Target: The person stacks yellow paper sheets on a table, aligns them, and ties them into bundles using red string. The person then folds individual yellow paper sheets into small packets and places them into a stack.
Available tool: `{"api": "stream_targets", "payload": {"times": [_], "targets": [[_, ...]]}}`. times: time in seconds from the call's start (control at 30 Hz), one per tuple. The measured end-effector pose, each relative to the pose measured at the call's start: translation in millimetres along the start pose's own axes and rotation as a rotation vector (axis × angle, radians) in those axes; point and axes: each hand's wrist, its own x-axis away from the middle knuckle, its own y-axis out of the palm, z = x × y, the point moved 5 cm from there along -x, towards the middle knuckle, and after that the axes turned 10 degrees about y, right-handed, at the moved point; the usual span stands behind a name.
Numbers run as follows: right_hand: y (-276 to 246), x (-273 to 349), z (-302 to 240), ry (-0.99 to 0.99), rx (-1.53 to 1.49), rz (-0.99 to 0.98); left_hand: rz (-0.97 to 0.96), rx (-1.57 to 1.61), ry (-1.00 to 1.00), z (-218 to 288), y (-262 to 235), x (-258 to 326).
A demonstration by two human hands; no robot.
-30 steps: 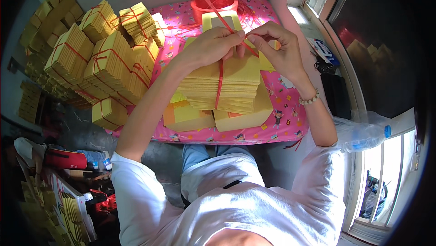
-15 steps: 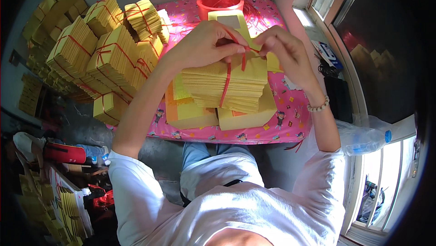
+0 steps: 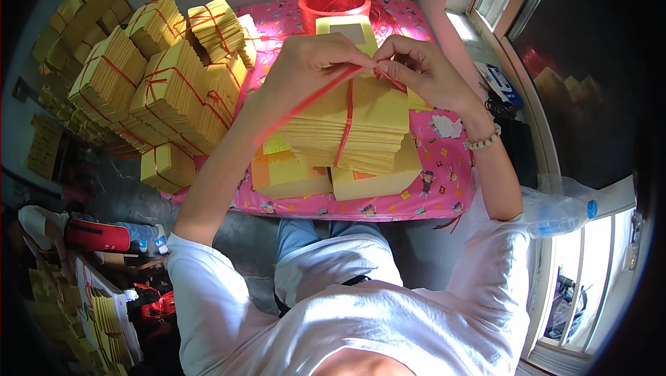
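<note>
two hands on one red ribbon [image 3: 349, 116], and from where i'm standing it all hangs on the fingertips. the left hand [image 3: 325, 57] has its fingers bunched and looks to be pinching the ribbon right beside the right hand [image 3: 427, 76], whose thumb and first finger are pressed together on another bit of it. the spot where the strands meet is too small for me to tell if they're knotted. one blurry red tail slants down across the left forearm [image 3: 223, 168]

the stack of yellow paper [image 3: 378, 116] sits just below the hands, on top of two lower piles [image 3: 374, 183] on the pink cloth [image 3: 444, 195], with the ribbon running down its front

my two cents: keep both pinches close to where the strands meet, slack probably creeps in there first. pull evenly on both sides or the stack could slide on those piles. go snug, not hard, since thin ribbon may bite into the top sheets. front edges look a bit ragged, so i'd nudge them square while there's give, and lay the ribbon flat. for comparison, check the crossed bands on the tied bundles [image 3: 163, 88] to the left
</note>
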Motion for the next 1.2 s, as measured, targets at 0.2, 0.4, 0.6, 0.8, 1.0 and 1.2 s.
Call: {"api": "stream_targets", "payload": {"times": [0.2, 0.4, 0.6, 0.8, 1.0, 1.2], "targets": [[-4, 22, -34, -0.372, 0.612, 0.302, -0.099, 0.056, -0.088, -15, -8, 6], [7, 35, -23, -0.314, 0.585, 0.381, -0.089, 0.236, -0.165, -27, -12, 26], [8, 39, -24, -0.281, 0.619, 0.404, -0.067, 0.575, -0.205, -24, -4, 8], [6, 40, -15, -0.257, 0.526, 0.469, -0.185, 0.686, -0.229, -29, 6, 0], [7, 45, -17, -0.240, 0.548, 0.477, -0.147, 0.718, -0.243, -26, 6, 6], [7, 48, -14, -0.222, 0.613, 0.495, -0.209, 0.639, -0.243, -23, 0, 16]]}}
